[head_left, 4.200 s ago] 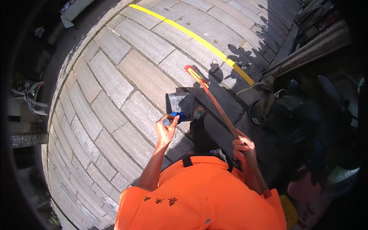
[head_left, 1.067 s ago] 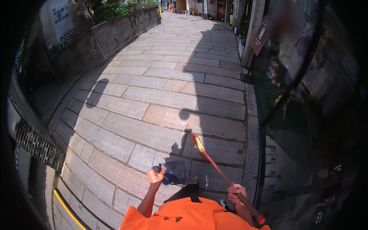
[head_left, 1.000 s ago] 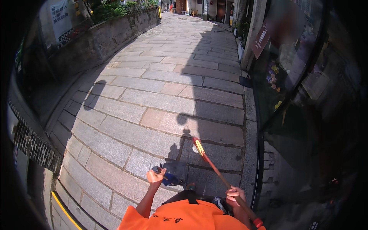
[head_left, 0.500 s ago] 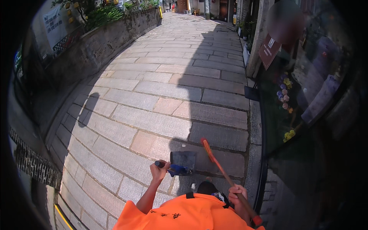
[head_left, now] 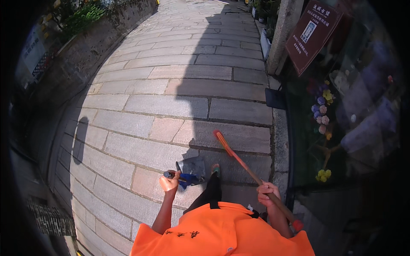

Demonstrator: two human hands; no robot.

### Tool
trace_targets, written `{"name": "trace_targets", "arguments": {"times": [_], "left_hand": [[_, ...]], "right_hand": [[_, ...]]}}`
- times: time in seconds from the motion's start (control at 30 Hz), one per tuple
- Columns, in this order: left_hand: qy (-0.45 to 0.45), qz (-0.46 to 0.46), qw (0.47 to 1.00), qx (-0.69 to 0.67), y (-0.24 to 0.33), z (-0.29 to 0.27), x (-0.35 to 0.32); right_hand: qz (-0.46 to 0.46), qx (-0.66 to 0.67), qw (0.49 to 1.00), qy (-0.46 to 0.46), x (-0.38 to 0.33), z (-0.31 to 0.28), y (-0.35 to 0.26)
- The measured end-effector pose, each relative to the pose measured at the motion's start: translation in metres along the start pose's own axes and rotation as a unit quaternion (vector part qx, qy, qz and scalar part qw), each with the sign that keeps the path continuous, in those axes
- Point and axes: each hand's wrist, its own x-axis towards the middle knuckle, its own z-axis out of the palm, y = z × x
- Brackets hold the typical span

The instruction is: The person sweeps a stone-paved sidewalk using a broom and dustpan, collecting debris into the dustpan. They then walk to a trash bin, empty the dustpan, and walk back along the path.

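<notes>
Head view: on pale grey stone paving [head_left: 159, 106], my left hand [head_left: 169, 184] clasps the dark-ended handle of a grey, blue-trimmed dustpan [head_left: 194, 164], near and left.
Broom: my right hand [head_left: 269, 194] wraps the brown wooden shaft of a red-tipped broom [head_left: 244, 164], its head farther out, right of the dustpan.
Spill risk: a loosened left grip could tip the dustpan.
Dustpan contents: too small for me to make out.
White planter box [head_left: 265, 44], far right: leafy green plants [head_left: 272, 26].
</notes>
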Motion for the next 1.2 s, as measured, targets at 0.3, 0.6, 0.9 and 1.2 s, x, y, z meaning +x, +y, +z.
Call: {"name": "trace_targets", "arguments": {"times": [0.3,0.6,0.9,1.2], "left_hand": [[-0.061,0.012,0.998,-0.027,0.102,0.132,0.224],[-0.094,0.036,0.994,-0.036,0.183,0.308,0.429],[-0.084,0.031,0.996,-0.020,0.282,0.429,0.599],[-0.089,0.069,0.992,0.052,0.353,0.552,0.786]], "right_hand": [[-0.095,-0.014,0.993,0.069,0.141,0.131,-0.156],[-0.125,-0.017,0.991,0.039,0.288,0.208,-0.374],[-0.102,-0.043,0.993,0.030,0.418,0.335,-0.574],[-0.115,-0.082,0.988,0.067,0.523,0.439,-0.753]]}}
